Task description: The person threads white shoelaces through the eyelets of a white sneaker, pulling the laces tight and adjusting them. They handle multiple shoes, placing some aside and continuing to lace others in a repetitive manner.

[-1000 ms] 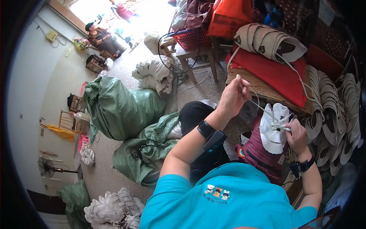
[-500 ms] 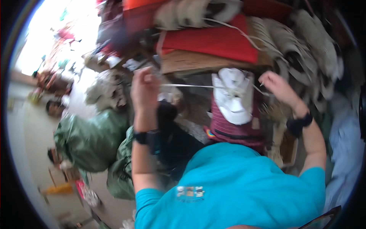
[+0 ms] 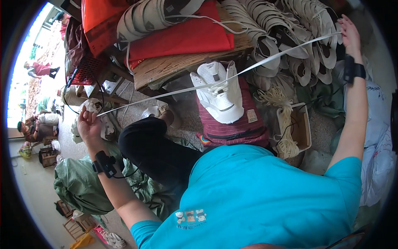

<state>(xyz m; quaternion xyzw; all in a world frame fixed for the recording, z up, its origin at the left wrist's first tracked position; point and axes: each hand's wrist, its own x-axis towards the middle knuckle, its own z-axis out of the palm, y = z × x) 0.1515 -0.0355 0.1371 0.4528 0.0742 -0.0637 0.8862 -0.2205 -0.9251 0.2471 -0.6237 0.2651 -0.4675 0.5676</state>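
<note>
Across a white shoe upper (image 3: pixel 219 97) runs a flat white shoelace (image 3: pixel 166 94), drawn out taut to both sides. The upper lies toe toward me on a maroon striped bag (image 3: pixel 232 130) in front of my body. The lace threads through the upper near its lowest holes; some of the threading is too small to tell. My left hand (image 3: pixel 88 124), far out to the left, is closed on one end of the lace. Raised high at the far right, my right hand (image 3: pixel 350 36) pinches the other end, with some fingers stretched up.
A wooden bench (image 3: pixel 178 70) ahead carries a red cloth (image 3: pixel 178 43) and a stack of shoe uppers (image 3: pixel 149 18). More stacked uppers (image 3: pixel 286 29) stand right of it. A box (image 3: pixel 306 124) with bundled laces (image 3: pixel 286 141) is at my right; green sacks (image 3: pixel 81 184) lie left.
My hands have moved far apart, the left one outward and nearer me, the right one outward and up. The lace between them is now long and taut on both sides of the upper.
</note>
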